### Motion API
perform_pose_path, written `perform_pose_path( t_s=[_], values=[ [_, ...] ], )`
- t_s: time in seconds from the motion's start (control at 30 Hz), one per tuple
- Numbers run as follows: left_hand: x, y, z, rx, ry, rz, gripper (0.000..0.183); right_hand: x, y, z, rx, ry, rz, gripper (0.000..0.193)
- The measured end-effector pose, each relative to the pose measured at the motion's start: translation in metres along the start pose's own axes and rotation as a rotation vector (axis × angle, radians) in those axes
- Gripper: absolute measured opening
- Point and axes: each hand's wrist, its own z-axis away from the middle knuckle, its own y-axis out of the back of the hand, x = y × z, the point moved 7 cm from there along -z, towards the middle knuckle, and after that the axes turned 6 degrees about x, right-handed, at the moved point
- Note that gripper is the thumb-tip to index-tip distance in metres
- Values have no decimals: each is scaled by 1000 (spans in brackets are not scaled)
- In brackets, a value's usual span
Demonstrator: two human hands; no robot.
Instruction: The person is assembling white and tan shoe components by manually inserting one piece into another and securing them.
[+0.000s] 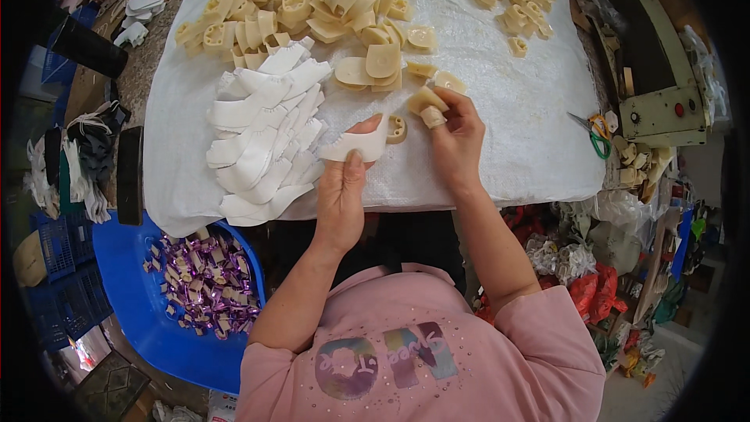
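Observation:
My left hand (344, 184) grips a curved white leather-like piece (367, 145) between thumb and fingers, above the table's near edge. My right hand (458, 137) pinches a beige plastic shoe heel (426, 101) just to the right of it. Between the hands a single hollow-ended heel (396, 130) rests on the white sheet (508, 133). Left of my left hand lies a large overlapping pile of white pieces (266, 133). Beyond my hands several beige heels (382, 61) lie close together, some with their smooth broad faces up.
A big heap of beige heels (297, 8) covers the far left, with smaller ones (527, 12) at far right. Scissors (598, 137) lie beside the right edge. A blue tub (133, 305) of purple-and-beige pieces stands lower left. A green machine (660, 109) stands at right.

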Motion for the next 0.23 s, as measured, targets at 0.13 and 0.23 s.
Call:
perform_pose_path(
  t_s=[0.13, 0.23],
  values=[
    [-1, 12, 2, 12, 89, 124, 41, -15, 6, 11, -212, 55, 267, 24],
    [-2, 24, 8, 29, 78, 258, 43, -26, 4, 24, -356, 479, 503, 31]
  ],
)
